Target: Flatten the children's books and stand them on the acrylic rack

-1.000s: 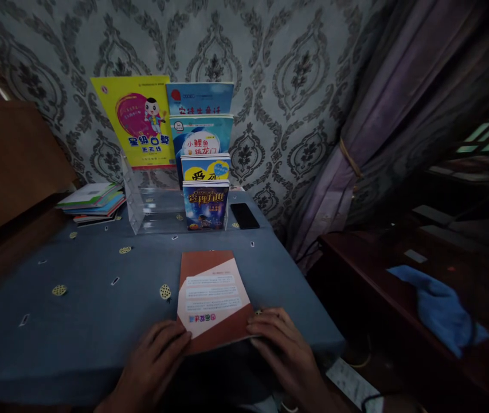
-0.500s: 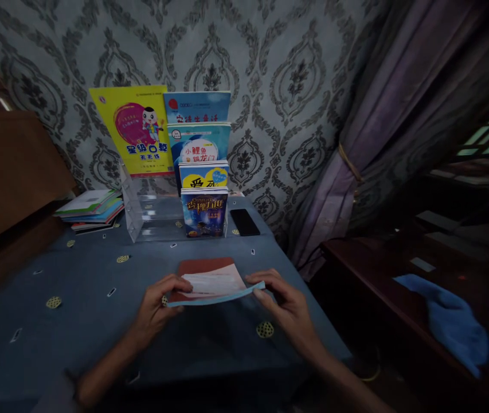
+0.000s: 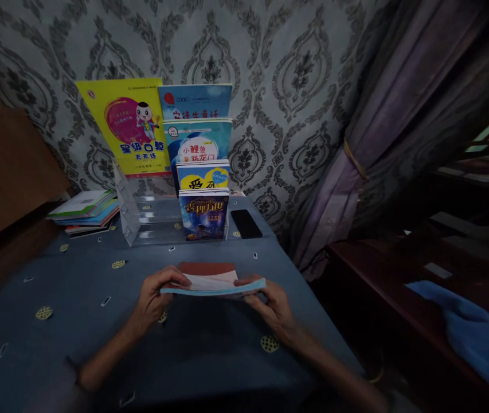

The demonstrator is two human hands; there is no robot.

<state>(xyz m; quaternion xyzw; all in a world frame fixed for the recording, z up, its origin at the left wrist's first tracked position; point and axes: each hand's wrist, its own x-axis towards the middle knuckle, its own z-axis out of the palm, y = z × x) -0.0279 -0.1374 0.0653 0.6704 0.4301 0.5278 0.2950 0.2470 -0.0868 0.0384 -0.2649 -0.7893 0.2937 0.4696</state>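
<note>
Both of my hands hold a thin booklet [image 3: 210, 285] with white pages and a light blue edge, tilted above the table. My left hand [image 3: 158, 291] pinches its left end, thumb on the pages and fingers beneath. My right hand [image 3: 272, 304] grips the right end, with fingertips over the page and the thumb at the lower edge. Just beyond the pages shows a reddish-brown flat piece [image 3: 207, 268]; whether it belongs to the booklet I cannot tell. Farther back, a clear stand [image 3: 128, 215] holds upright books, with a dark blue book [image 3: 203, 218] at the front.
A black phone [image 3: 246, 223] lies right of the stand. Left of it is a pile of books [image 3: 87, 209]. The table [image 3: 76, 344] has a blue patterned cloth. To the right, a blue cloth [image 3: 468, 332] hangs over dark red furniture [image 3: 377, 275], below a tied curtain [image 3: 334, 189].
The booklet has risen slightly and tilted so less of its page shows. My right hand has shifted inward, its fingers now over the page. The view has moved a little closer.
</note>
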